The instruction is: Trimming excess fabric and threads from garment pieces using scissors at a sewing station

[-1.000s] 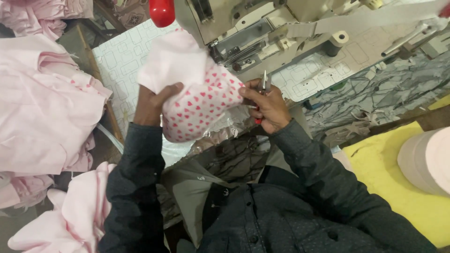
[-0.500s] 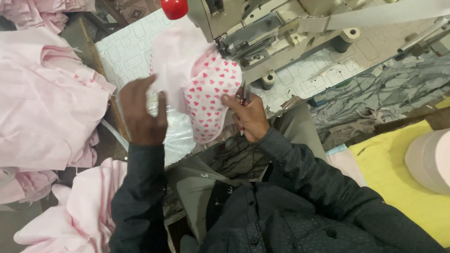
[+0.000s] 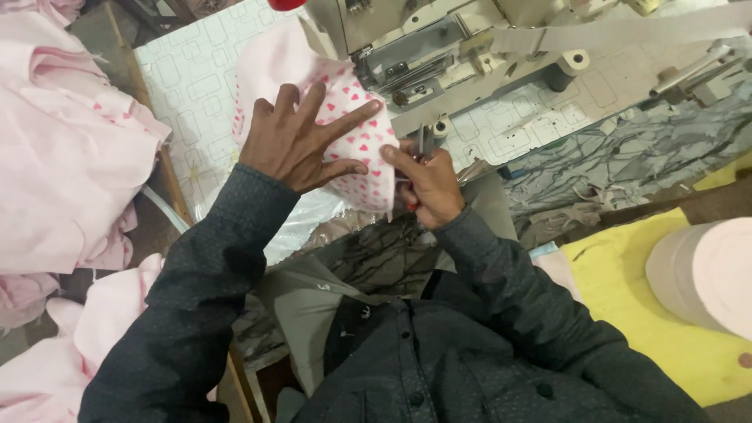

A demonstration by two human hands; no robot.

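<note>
The left hand (image 3: 301,141) lies flat with fingers spread on the pink heart-print fabric piece (image 3: 356,145), which rests on the patterned table (image 3: 188,86) beside the sewing machine (image 3: 439,55). The right hand (image 3: 427,184) is closed around small thread snips (image 3: 425,142) at the fabric's edge.

heart-print piece (image 3: 356,149) — soft matt cloth | sewing machine (image 3: 415,47) — painted metal (dull sheen) | snips (image 3: 425,141) — bare metal

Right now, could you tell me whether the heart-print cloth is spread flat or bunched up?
Bunched up. The heart-print cloth curves in folds under the left hand, whose fingers are splayed over it, while the right hand pinches its edge.
</note>
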